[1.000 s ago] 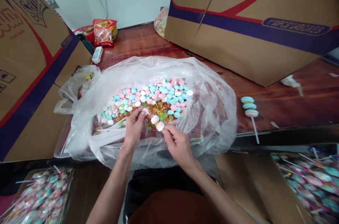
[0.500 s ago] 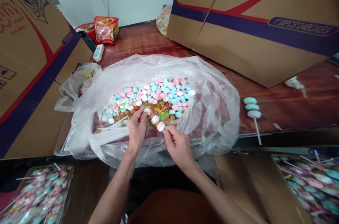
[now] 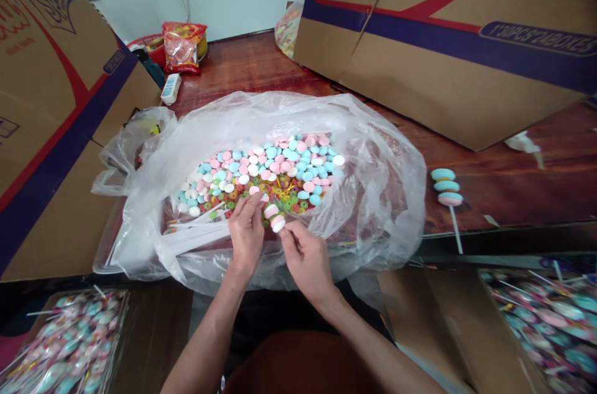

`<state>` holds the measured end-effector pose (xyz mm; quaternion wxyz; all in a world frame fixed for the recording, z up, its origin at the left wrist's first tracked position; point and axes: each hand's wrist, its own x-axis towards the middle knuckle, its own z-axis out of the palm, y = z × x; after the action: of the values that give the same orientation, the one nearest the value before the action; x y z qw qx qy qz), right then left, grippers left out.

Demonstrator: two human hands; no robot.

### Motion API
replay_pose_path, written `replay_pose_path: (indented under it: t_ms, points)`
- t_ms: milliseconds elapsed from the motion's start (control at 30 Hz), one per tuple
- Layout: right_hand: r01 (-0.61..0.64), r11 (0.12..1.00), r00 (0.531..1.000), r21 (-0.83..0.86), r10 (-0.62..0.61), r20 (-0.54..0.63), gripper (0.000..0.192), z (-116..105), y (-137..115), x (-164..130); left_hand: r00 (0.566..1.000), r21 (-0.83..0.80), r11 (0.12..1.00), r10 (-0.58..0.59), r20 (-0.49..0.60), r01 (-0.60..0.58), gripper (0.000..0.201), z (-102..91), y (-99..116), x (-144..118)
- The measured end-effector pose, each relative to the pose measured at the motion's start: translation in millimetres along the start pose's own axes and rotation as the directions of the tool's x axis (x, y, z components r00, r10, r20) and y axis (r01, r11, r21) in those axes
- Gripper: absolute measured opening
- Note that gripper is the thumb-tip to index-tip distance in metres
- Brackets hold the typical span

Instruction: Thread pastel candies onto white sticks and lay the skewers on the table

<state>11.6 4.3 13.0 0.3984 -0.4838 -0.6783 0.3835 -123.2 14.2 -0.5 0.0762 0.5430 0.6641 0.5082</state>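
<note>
Half-built candy skewer point(image 3: 275, 218), two round pink-and-white sweets on a thin white stick: held over the near edge of the clear crumpled plastic bag point(image 3: 382, 195), between both hands. Right hand point(image 3: 305, 260): grip closed on the stick just below the lower sweet, thumb and forefinger pinched. Left hand point(image 3: 246, 231): fingertips together on a small pink round sweet point(image 3: 255, 192) at the upper end of the skewer, touching or just beside the top sweet; cannot tell which. The bag lies open on the dark red-brown wooden surface point(image 3: 513, 176) and holds a heap of pink, blue and white disc sweets point(image 3: 275, 161), with small green, red and yellow ring sweets point(image 3: 289, 195) nearest the hands. A bundle of loose white sticks point(image 3: 196, 232) lies inside the bag, left of the left hand. A finished skewer of two blue discs and one pink disc point(image 3: 446, 187) lies on the surface, right of the bag and apart from it. Large brown cardboard boxes with red and blue stripes stand at left point(image 3: 51, 133) and at far right point(image 3: 448, 40). Trays of wrapped skewers sit at lower left point(image 3: 60, 338) and lower right point(image 3: 545, 319), blurred.
</note>
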Motion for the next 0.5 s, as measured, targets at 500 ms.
replay_pose_path:
  t_ms: [500]
  points:
    - [-0.048, 0.995, 0.999, 0.085, 0.047, 0.018, 0.024, 10.5, 6.2, 3.3, 0.983, -0.098, 0.985, -0.133, 0.125, 0.145, 0.027, -0.7, 2.1, -2.1]
